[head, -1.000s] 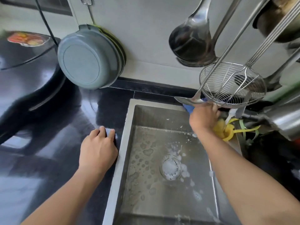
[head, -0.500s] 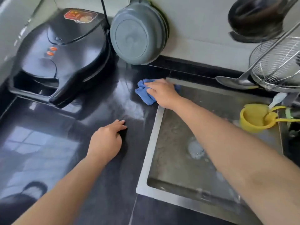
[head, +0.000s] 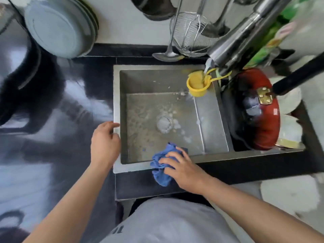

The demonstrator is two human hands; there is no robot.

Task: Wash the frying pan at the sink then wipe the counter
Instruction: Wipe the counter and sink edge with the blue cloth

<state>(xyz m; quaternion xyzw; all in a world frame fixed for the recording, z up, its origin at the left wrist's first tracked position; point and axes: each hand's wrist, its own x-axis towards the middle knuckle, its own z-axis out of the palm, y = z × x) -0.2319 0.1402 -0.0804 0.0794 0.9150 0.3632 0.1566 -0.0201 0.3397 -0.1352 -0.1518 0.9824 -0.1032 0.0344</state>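
Note:
My right hand [head: 184, 170] presses a crumpled blue cloth [head: 162, 165] onto the front rim of the steel sink [head: 215, 156], fingers spread over the cloth. At the sink's left rim my left hand [head: 105, 142] rests on the black counter [head: 57, 120], fingers loosely curled and holding nothing. The sink basin holds soapy foam around the drain [head: 164, 122]. The red frying pan [head: 261, 109] with its black handle stands on edge in the rack to the right of the sink.
A yellow strainer cup [head: 197, 85] hangs at the sink's back right under the steel faucet [head: 240, 37]. A grey lid [head: 57, 27] leans on the back wall. A ladle [head: 166, 56] and wire skimmer [head: 191, 34] hang above. White plates [head: 289, 100] stand behind the pan.
My right hand has carried the blue cloth from the sink's back left corner to its front rim. My left hand shifted right to the sink's left edge. The view swung right.

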